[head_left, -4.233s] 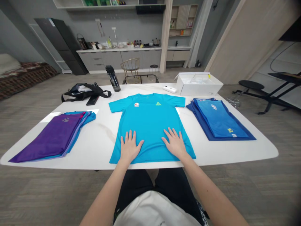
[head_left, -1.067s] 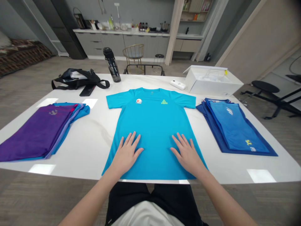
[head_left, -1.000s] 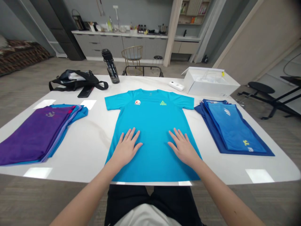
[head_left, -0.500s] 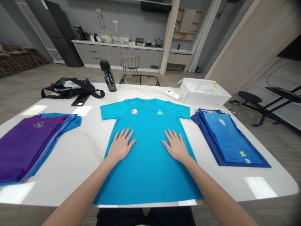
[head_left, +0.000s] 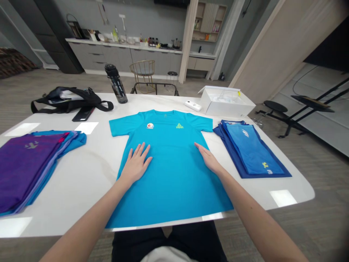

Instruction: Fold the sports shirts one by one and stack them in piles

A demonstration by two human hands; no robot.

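A turquoise T-shirt [head_left: 169, 171] lies spread flat in front of me, collar away from me, with a small round emblem and a green logo on its chest. My left hand [head_left: 137, 162] rests palm down on the shirt's left part, fingers spread. Near the shirt's right side, my right hand [head_left: 207, 159] is turned on edge with its fingers stretched out and close together. Whether it touches the cloth is hard to see. Neither hand holds anything.
Folded shirts, purple on top [head_left: 29, 163], lie at the left of the white table [head_left: 95, 174]; folded blue shirts [head_left: 252, 149] lie right. Behind are a black bag [head_left: 68, 100], phone [head_left: 83, 114], bottle [head_left: 116, 84], small white device [head_left: 193, 106] and white box [head_left: 227, 103].
My right hand has turned from palm down with fingers spread to on edge with fingers together. My left hand stays flat on the shirt. The view has shifted a little.
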